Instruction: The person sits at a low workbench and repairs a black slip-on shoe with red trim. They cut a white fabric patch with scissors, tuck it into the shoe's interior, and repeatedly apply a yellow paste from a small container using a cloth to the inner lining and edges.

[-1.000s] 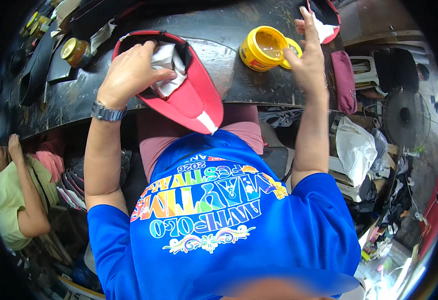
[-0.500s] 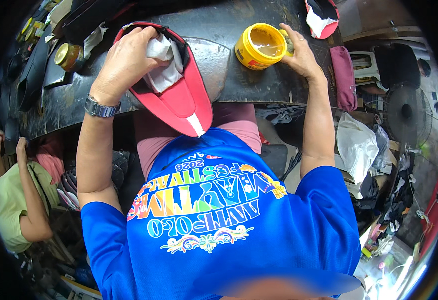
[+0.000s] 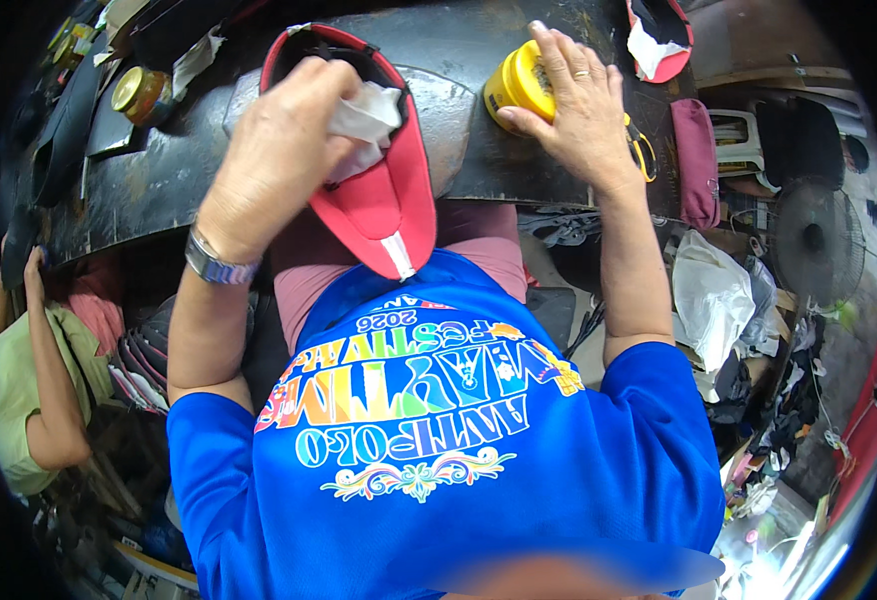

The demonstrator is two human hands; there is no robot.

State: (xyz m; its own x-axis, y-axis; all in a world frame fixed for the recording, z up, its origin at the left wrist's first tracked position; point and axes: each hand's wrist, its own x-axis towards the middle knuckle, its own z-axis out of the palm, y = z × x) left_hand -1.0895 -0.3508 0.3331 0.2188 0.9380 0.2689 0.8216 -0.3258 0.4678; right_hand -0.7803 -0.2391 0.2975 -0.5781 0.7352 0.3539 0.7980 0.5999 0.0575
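Note:
A red shoe upper [image 3: 399,198] with a white strip at its near end hangs over the table's front edge, its tip above my lap. Bunched white lining [image 3: 367,122] shows in its opening. My left hand [image 3: 284,145] is closed at that opening, thumb against the white lining; its fingertips are hidden. Over to the right, a yellow jar [image 3: 504,92] stands on the dark table. My right hand [image 3: 581,110] lies over its yellow lid [image 3: 531,82], fingers stretched and spread, thumb at the rim.
Yellow-handled scissors [image 3: 642,150] lie beside my right wrist. Another red upper [image 3: 671,62] is at the back right, and a maroon pouch [image 3: 696,165] at the table's right edge. A glass jar [image 3: 142,93] stands at the left. Another person [image 3: 34,385] works at the far left.
The yellow jar, earlier uncovered with brownish contents showing, now has its lid over it. My right hand has moved from the jar's side onto the lid. My left hand has shifted right with the upper.

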